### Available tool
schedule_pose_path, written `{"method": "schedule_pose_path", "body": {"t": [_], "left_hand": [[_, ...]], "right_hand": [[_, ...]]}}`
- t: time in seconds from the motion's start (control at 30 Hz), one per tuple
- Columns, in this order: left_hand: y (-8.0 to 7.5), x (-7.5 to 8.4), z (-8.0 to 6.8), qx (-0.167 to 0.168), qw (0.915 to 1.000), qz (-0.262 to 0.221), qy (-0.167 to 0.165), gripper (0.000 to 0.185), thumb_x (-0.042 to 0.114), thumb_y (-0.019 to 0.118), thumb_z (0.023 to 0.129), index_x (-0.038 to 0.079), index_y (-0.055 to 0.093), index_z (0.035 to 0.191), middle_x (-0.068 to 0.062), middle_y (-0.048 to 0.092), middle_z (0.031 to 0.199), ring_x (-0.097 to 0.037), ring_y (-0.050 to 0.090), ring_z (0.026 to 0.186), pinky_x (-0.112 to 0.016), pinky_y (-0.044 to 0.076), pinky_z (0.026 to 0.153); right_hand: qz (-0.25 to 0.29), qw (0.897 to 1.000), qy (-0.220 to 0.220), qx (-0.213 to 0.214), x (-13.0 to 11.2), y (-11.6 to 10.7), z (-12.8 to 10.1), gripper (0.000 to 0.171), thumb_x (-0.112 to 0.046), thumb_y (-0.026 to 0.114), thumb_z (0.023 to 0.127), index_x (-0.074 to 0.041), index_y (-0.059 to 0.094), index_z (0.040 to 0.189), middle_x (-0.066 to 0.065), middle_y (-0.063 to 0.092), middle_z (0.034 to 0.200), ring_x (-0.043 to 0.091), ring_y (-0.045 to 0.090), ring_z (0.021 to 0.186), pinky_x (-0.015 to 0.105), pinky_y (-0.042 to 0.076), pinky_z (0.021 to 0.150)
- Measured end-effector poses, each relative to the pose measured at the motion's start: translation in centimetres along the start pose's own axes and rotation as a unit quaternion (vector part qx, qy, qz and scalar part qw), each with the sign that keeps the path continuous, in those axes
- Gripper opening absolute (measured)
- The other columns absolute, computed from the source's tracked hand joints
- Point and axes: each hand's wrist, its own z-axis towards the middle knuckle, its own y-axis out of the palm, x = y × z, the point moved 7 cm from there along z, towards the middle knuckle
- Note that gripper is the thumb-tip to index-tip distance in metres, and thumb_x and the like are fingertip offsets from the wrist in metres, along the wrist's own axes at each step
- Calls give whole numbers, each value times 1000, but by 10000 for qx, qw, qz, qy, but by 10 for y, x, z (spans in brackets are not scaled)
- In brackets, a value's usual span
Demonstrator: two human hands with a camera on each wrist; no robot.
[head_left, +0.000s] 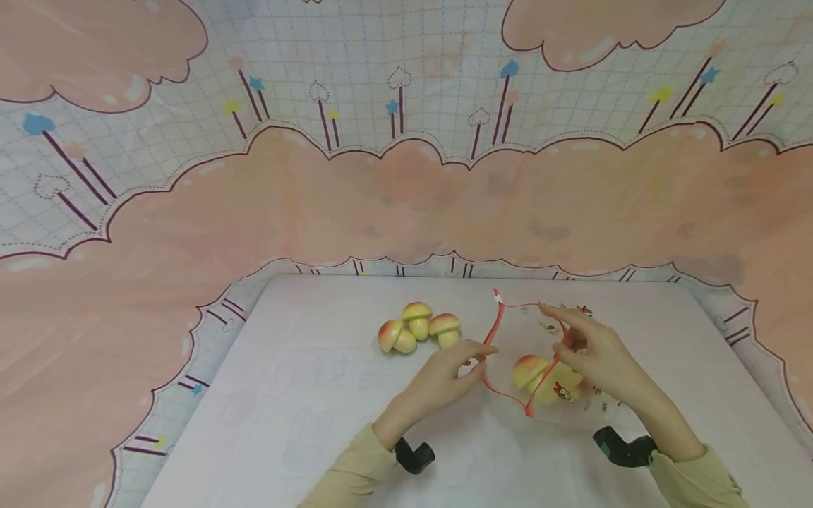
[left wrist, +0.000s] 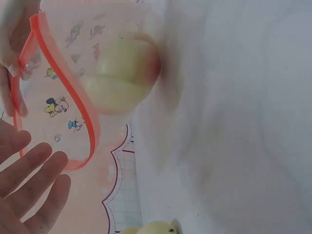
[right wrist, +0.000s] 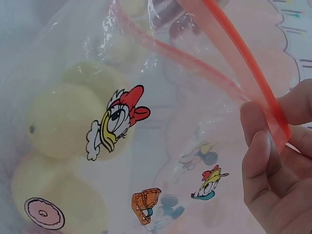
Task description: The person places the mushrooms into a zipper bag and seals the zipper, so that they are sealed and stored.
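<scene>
A clear plastic bag (head_left: 593, 413) with a red-orange rim and cartoon prints has its mouth spread toward the left. My right hand (head_left: 591, 349) pinches the bag's far-right rim between thumb and fingers. At the opposite rim is my left hand (head_left: 447, 370), its fingertips right at the red edge. The left wrist view shows the left fingers (left wrist: 36, 183) apart and fairly straight. Inside the bag lie yellow toy mushrooms (right wrist: 68, 119) with reddish tinted caps; the film and prints partly cover them.
Three more toy mushrooms (head_left: 416, 321) sit grouped on the white table (head_left: 286, 395), beyond the left hand. A patterned cloth (head_left: 406, 197) with cloud shapes hangs behind the table. Black wrist cameras (head_left: 414, 456) show under both wrists.
</scene>
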Motion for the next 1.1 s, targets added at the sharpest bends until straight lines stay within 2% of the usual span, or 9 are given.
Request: {"method": "schedule_pose_path", "body": {"t": [0.27,0.43,0.73,0.97,1.1], "left_hand": [[-9,-12,-3,241,9997,26,-104,31,14,54,95,16,62,125,2,68,116,-11,63,98,-25,53,86],[-13,-20,-5,296,9993,0,-244,32,14,54,95,15,61,126,0,67,119,-13,65,102,-30,55,87],[-20,-36,-6,327,9984,-182,-431,29,13,54,96,9,61,124,-4,66,122,-17,65,105,-29,54,87],[-31,-51,-9,446,9974,-38,-562,31,13,53,96,11,60,127,-5,67,121,-16,64,103,-35,54,86],[-40,-60,-12,545,9957,78,-746,30,12,55,95,12,62,124,-4,68,119,-17,65,104,-35,55,87]], "right_hand": [[32,10000,19,8,1,0,1,56,2,64,84,-12,52,137,2,51,78,0,53,70,19,42,51],[30,10000,60,-23,2,-1,1,57,2,64,84,-12,51,138,2,51,79,0,53,71,19,43,52],[56,10000,3,11,2,-1,0,56,3,64,84,-11,52,137,3,50,79,-1,53,71,19,44,52],[66,9998,-144,92,1,-1,0,54,2,64,84,-11,53,136,1,49,80,-2,51,68,20,42,45],[87,9998,-150,92,2,0,0,54,2,64,84,-11,54,135,1,49,80,-1,51,68,20,42,47]]}}
